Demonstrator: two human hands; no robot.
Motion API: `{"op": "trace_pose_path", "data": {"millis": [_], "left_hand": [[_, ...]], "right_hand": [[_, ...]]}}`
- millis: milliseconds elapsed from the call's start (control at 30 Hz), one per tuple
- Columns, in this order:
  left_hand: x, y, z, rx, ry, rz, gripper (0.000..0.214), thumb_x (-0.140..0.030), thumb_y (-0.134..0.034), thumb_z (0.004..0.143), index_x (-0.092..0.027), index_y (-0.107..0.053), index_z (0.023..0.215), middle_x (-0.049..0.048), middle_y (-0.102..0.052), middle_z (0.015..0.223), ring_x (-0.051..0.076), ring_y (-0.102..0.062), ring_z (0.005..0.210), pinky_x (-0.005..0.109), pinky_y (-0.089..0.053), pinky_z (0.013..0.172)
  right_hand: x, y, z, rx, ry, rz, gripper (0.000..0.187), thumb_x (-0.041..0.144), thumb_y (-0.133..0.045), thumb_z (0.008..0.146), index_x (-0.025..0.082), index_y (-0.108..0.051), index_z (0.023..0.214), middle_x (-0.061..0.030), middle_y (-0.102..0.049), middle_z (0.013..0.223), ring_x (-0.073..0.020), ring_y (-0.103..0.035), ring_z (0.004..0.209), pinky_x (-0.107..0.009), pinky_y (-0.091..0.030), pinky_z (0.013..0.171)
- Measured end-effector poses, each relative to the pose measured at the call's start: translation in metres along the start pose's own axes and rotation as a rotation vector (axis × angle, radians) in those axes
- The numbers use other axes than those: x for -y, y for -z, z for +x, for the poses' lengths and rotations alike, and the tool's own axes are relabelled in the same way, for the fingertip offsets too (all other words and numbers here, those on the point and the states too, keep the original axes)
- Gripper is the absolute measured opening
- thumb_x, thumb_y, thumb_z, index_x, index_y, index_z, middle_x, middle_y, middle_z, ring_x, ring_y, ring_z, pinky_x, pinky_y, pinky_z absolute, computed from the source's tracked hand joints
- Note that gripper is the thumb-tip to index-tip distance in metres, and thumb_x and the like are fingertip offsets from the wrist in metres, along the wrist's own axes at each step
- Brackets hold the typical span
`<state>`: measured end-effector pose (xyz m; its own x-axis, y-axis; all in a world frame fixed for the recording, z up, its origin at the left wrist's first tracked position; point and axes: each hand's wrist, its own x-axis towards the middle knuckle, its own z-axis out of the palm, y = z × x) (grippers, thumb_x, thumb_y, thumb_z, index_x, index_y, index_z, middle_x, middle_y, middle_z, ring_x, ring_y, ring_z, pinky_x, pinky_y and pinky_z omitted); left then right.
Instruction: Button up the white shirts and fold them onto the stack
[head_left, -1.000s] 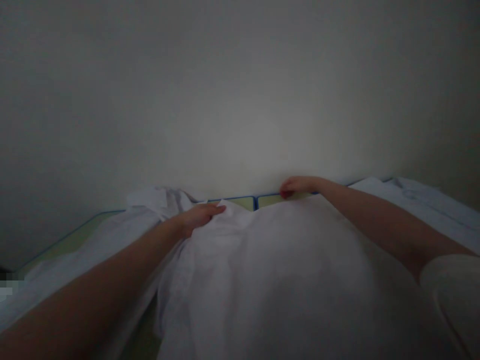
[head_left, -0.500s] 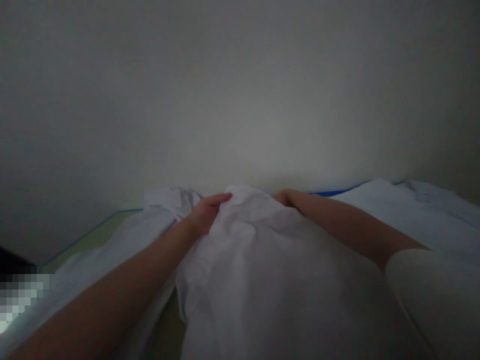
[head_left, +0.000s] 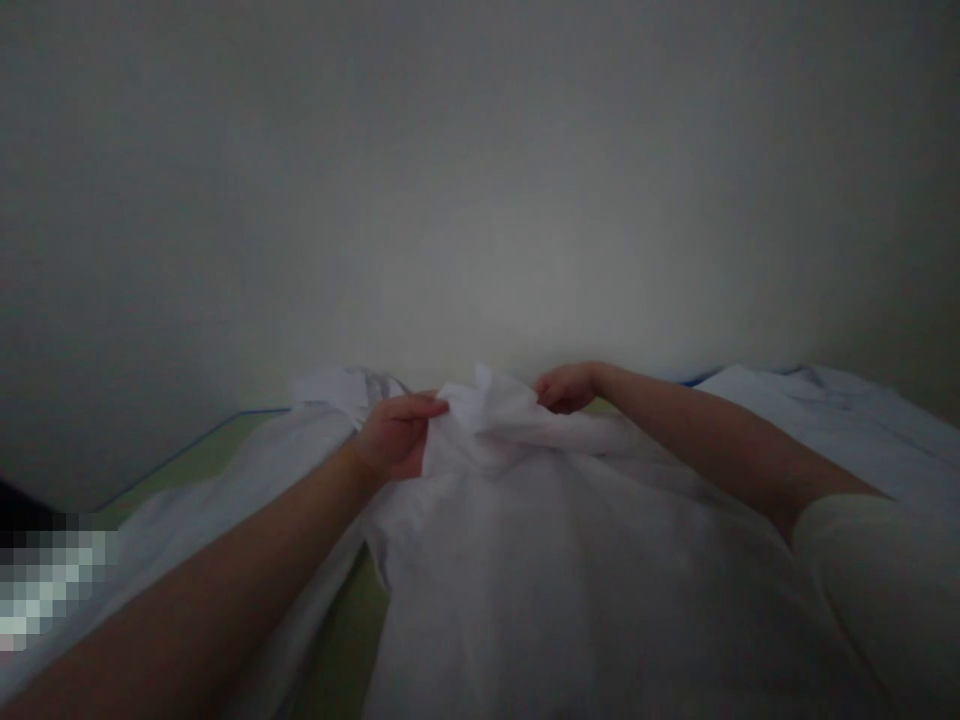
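Note:
A white cloth garment (head_left: 570,560) lies spread in front of me on a green surface with a blue edge (head_left: 202,455). My left hand (head_left: 394,435) is closed on the garment's far edge, thumb over the fabric. My right hand (head_left: 566,388) pinches the same far edge a little to the right. Between the two hands the cloth is bunched and lifted into a small peak. Both forearms reach forward over the garment.
More white cloth (head_left: 334,390) is heaped at the back left, and another pale garment (head_left: 847,420) lies at the right. A plain wall (head_left: 480,180) rises right behind the surface. The light is dim.
My hands have come closer together and gathered the garment's far edge, pulling it up and toward me. The green strip at the back is now mostly covered.

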<state>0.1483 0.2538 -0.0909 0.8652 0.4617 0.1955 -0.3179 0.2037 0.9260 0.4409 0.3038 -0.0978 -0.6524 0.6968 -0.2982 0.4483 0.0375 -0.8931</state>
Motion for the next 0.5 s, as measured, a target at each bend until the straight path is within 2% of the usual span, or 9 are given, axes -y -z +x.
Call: {"op": "trace_pose_path", "data": {"millis": [67,133,200,267,333,400,500], "left_hand": [[0.001,-0.003,-0.008,0.033,0.047,0.041,0.042,-0.017,-0.048,0.067,-0.009,-0.061,0.106,0.0120,-0.069,0.084,0.029,-0.064,0.089,0.039,-0.049,0.079],[0.001,-0.008,-0.013,0.092,0.095,0.085,0.044,-0.016,-0.052,0.065,-0.011,-0.060,0.107,0.0107,-0.069,0.084,0.028,-0.064,0.087,0.036,-0.050,0.075],[0.000,-0.014,-0.013,0.153,0.144,0.118,0.045,-0.018,-0.056,0.064,-0.014,-0.059,0.109,0.0096,-0.069,0.087,0.027,-0.065,0.086,0.034,-0.051,0.073],[-0.004,-0.021,-0.003,0.150,0.204,0.155,0.042,-0.030,-0.059,0.069,-0.014,-0.059,0.108,0.0100,-0.069,0.089,0.026,-0.064,0.087,0.035,-0.050,0.076],[-0.012,-0.026,0.016,0.075,0.248,0.218,0.042,-0.043,-0.055,0.075,-0.014,-0.060,0.104,0.0112,-0.069,0.087,0.026,-0.064,0.089,0.035,-0.050,0.079],[-0.023,-0.030,0.039,-0.030,0.251,0.298,0.042,-0.047,-0.053,0.077,-0.014,-0.061,0.101,0.0119,-0.069,0.084,0.026,-0.064,0.089,0.035,-0.050,0.081],[-0.042,-0.033,0.071,-0.194,0.188,0.381,0.039,-0.043,-0.058,0.075,-0.012,-0.063,0.098,0.0122,-0.070,0.080,0.027,-0.065,0.083,0.038,-0.051,0.079]], "right_hand": [[0.005,0.001,-0.001,0.001,0.030,0.028,0.029,0.029,-0.069,0.063,0.011,-0.063,0.084,-0.0065,-0.066,0.080,-0.0132,-0.061,0.072,-0.025,-0.047,0.070],[0.013,0.000,-0.004,-0.051,0.118,0.010,0.027,0.028,-0.067,0.065,0.011,-0.061,0.086,-0.0066,-0.066,0.083,-0.0119,-0.060,0.072,-0.023,-0.046,0.070],[0.026,-0.003,-0.010,-0.170,0.240,-0.037,0.024,0.030,-0.062,0.070,0.013,-0.059,0.087,-0.0057,-0.064,0.086,-0.0111,-0.058,0.072,-0.022,-0.044,0.069],[0.043,-0.008,-0.016,-0.356,0.337,-0.160,0.021,0.033,-0.053,0.077,0.015,-0.056,0.088,-0.0040,-0.062,0.085,-0.0104,-0.055,0.070,-0.021,-0.042,0.066],[0.063,-0.016,-0.021,-0.573,0.411,-0.414,0.021,0.034,-0.046,0.081,0.015,-0.054,0.083,-0.0026,-0.059,0.080,-0.0100,-0.051,0.068,-0.021,-0.039,0.063],[0.082,-0.027,-0.021,-0.763,0.486,-0.742,0.021,0.032,-0.043,0.082,0.014,-0.053,0.076,-0.0020,-0.056,0.073,-0.0106,-0.047,0.067,-0.022,-0.037,0.064],[0.103,-0.041,-0.020,-0.897,0.620,-1.053,0.017,0.027,-0.045,0.079,0.013,-0.053,0.072,-0.0028,-0.054,0.073,-0.0129,-0.046,0.073,-0.026,-0.036,0.072]]}}
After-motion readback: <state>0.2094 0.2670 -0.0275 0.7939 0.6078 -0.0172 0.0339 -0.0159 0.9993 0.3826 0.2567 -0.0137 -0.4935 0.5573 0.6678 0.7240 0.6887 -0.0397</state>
